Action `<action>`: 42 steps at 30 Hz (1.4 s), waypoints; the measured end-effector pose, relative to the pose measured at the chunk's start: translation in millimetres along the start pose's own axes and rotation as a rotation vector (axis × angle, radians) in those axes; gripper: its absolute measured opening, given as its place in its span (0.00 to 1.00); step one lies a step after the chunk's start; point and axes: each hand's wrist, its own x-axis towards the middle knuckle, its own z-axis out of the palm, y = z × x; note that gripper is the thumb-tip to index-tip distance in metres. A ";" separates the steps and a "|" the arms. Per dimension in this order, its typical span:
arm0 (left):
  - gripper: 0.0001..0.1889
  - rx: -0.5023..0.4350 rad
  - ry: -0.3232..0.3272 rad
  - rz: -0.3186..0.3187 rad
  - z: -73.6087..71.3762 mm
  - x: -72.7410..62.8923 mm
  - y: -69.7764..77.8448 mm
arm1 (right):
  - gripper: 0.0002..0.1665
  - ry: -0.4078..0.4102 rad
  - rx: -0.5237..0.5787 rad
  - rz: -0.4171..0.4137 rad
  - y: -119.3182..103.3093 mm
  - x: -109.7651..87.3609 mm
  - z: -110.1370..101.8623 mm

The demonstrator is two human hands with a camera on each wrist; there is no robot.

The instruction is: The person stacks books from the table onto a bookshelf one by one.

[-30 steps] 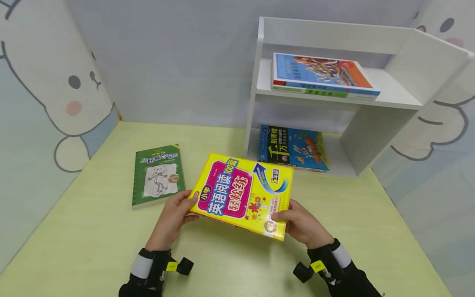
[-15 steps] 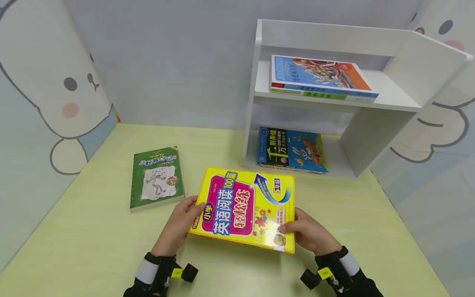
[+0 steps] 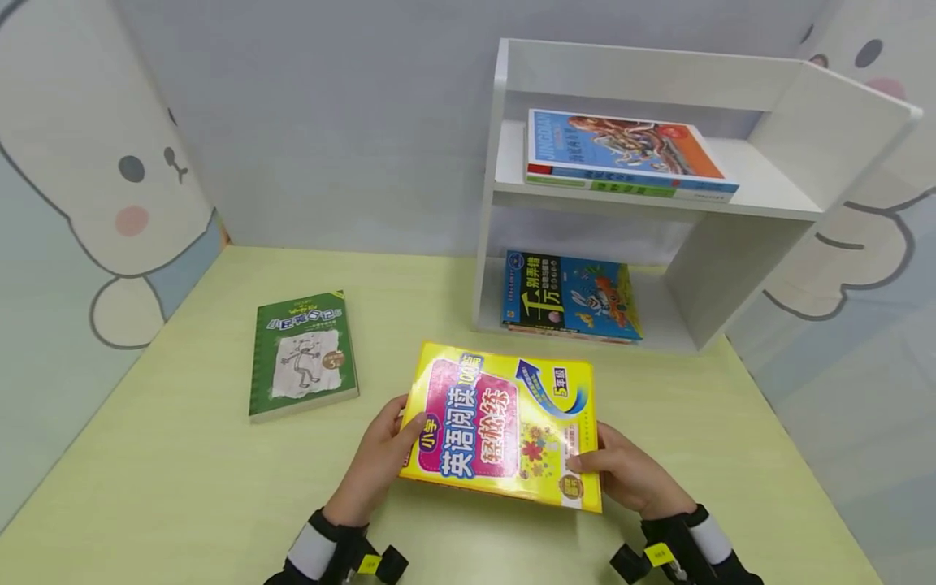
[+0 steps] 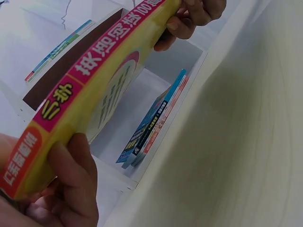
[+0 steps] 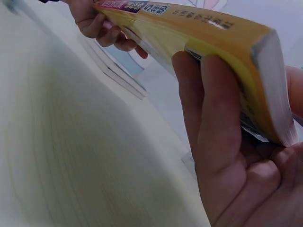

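The yellow workbook (image 3: 500, 426) is held clear of the tabletop (image 3: 183, 479), between the two hands at its near corners, in front of the white shelf unit (image 3: 658, 203). The left hand (image 3: 380, 463) takes the near left corner: thumb on the cover, fingers (image 4: 73, 189) curled beneath, a pinch across the book's thickness. The right hand (image 3: 629, 475) does likewise at the near right corner, its fingers (image 5: 213, 132) pressed together under the spine edge and the thumb on top. In my judgement the two-corner hold keeps the wide, thin book level and stops it sagging or twisting. A green paperback (image 3: 302, 353) lies flat on the tabletop to the left, well apart from the hands. The shelf unit carries one flat blue-and-orange book (image 3: 621, 154) on its upper board and a blue picture book (image 3: 570, 296) on the lower, covers up.
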 end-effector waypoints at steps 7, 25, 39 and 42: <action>0.28 0.059 -0.018 0.048 20.6 13.4 5.6 | 0.34 0.116 -0.093 -0.033 -10.3 -18.1 -8.4; 0.43 0.085 -0.296 0.129 63.9 54.5 16.7 | 0.38 0.644 -0.233 -0.061 -19.6 -22.1 -38.8; 0.37 0.143 -0.234 0.164 96.6 124.9 38.5 | 0.39 0.847 -0.115 -0.153 -41.5 19.6 -81.4; 0.35 0.117 -0.210 0.139 99.8 132.3 38.6 | 0.42 0.833 -0.102 -0.148 -43.7 26.7 -86.8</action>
